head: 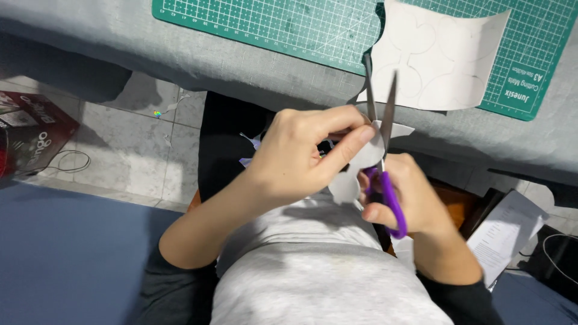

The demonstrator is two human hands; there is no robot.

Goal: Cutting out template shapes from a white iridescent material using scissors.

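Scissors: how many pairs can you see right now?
1. The purple-handled scissors are in the right hand, blades open around the white paper cutout pinched by the left hand. Others may be hidden.

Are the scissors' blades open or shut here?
Open: the scissors show two blades spread in a narrow V, tips apart, around the paper piece.

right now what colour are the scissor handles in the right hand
Purple plastic scissor handles, held in the right hand; head view.

Single head view: looks steeply down, close over lap and hands (349, 174), table edge (241, 72) at top.
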